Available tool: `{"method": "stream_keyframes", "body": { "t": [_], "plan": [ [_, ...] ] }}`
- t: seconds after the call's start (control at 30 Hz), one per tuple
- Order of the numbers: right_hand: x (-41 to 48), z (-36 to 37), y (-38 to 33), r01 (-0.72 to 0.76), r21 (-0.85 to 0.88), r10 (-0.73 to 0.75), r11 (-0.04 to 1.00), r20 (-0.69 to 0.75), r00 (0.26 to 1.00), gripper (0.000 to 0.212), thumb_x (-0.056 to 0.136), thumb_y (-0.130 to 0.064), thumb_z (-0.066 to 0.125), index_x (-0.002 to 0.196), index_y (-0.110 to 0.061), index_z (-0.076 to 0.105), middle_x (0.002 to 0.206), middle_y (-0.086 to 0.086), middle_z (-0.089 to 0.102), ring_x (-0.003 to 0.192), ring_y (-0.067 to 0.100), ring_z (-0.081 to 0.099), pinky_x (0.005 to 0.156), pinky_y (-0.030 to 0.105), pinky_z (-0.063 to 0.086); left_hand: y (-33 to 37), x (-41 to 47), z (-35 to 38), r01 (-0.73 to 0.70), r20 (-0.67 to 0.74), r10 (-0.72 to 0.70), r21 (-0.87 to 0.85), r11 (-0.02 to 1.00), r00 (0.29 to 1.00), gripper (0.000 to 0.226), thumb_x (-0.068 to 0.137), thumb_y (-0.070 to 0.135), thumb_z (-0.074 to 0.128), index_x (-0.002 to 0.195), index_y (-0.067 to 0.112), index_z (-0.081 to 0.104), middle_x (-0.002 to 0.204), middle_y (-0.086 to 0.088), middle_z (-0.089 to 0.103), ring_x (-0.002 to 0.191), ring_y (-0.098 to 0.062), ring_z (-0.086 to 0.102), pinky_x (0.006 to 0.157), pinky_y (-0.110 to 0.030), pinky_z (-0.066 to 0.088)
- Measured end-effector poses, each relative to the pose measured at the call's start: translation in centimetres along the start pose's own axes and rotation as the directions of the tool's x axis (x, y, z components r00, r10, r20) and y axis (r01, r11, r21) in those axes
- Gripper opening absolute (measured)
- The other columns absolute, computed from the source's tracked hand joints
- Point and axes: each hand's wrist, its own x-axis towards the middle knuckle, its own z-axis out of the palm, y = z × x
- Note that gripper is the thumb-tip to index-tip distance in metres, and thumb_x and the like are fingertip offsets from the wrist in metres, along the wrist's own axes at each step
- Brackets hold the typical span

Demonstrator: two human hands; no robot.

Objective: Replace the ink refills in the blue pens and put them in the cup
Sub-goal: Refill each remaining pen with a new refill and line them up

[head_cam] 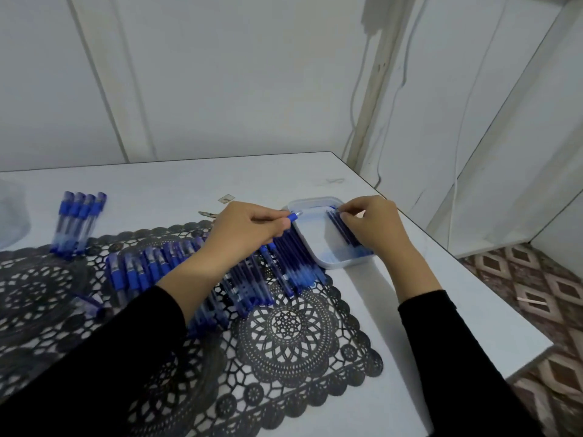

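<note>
While the left hand (249, 230) closes its grip round a blue pen (291, 217), nib end pointing toward a white plastic tray (315, 203), the right hand (372, 225) reaches into that tray and pinches at a small bundle of blue ink refills (342, 234) lying along its right side. Just beside the tray, on a black lace mat (284, 335), a long row of blue pens (151, 266) lies side by side; four more pens (79, 219) lie apart at the far left of the white desk (176, 181). No cup can be made out with certainty. The step in hand appears to be drawing one fresh refill for the held pen. Done well, it likely means separating a single refill from the bundle with thumb and fingertip, lifting it clear of the tray wall without dragging its neighbours, and keeping the pen steady so the refill can be fed in straight.
</note>
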Motion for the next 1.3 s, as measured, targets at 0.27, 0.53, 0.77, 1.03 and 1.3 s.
{"method": "stream_keyframes", "body": {
  "t": [0.27,0.53,0.77,1.03,1.3],
  "plan": [
    [0.5,1.6,0.6,0.083,-0.352,-0.070,0.932,0.048,0.996,0.020,0.090,-0.017,0.057,0.099,-0.016,0.075,0.103,0.009,0.063,0.105,0.030,0.053,0.082,0.037,0.048,-0.2,0.6,1.1,-0.011,-0.007,0.011,-0.049,0.999,1.000,0.017,0.088,0.023,0.074,0.104,0.027,0.076,0.089,0.004,0.078,0.088,-0.009,0.073,0.090,-0.030,0.058],
    [0.6,2.3,0.5,0.097,-0.319,-0.076,0.943,0.079,0.994,0.019,0.089,-0.019,0.058,0.099,-0.017,0.073,0.104,0.007,0.063,0.106,0.029,0.052,0.083,0.036,0.047,-0.5,0.6,0.7,-0.004,0.003,0.004,-0.092,0.996,1.000,0.021,0.088,0.020,0.073,0.109,0.022,0.076,0.093,0.003,0.078,0.091,-0.009,0.073,0.090,-0.028,0.057],
    [0.5,2.6,0.2,0.092,-0.233,-0.069,0.968,0.105,0.992,0.020,0.089,-0.020,0.058,0.102,-0.020,0.073,0.100,0.001,0.070,0.104,0.026,0.056,0.085,0.037,0.050,-0.8,0.7,0.5,-0.005,0.001,0.005,-0.096,0.995,1.000,0.022,0.089,0.018,0.073,0.110,0.020,0.075,0.093,0.005,0.078,0.091,-0.007,0.073,0.086,-0.024,0.058],
    [0.4,2.8,-0.3,0.035,-0.127,-0.027,0.991,0.061,0.998,0.026,0.085,-0.011,0.055,0.097,-0.020,0.076,0.097,0.000,0.072,0.097,0.023,0.061,0.084,0.034,0.051,-0.8,0.8,0.4,-0.005,-0.015,0.004,-0.091,0.996,1.000,0.022,0.089,0.019,0.072,0.111,0.020,0.075,0.095,0.005,0.078,0.090,-0.007,0.073,0.083,-0.023,0.058],
    [-1.0,1.4,-3.9,-0.168,0.744,0.081,0.647,0.152,0.985,0.024,0.090,-0.009,0.066,0.113,-0.014,0.072,0.095,-0.005,0.072,0.076,-0.007,0.062,0.068,0.009,0.046,0.3,-1.2,-2.2,-0.089,-0.080,0.081,-0.096,0.991,0.993,0.020,0.089,0.019,0.071,0.108,0.024,0.075,0.084,0.009,0.077,0.069,-0.006,0.070,0.062,-0.017,0.055]
  ]
}}
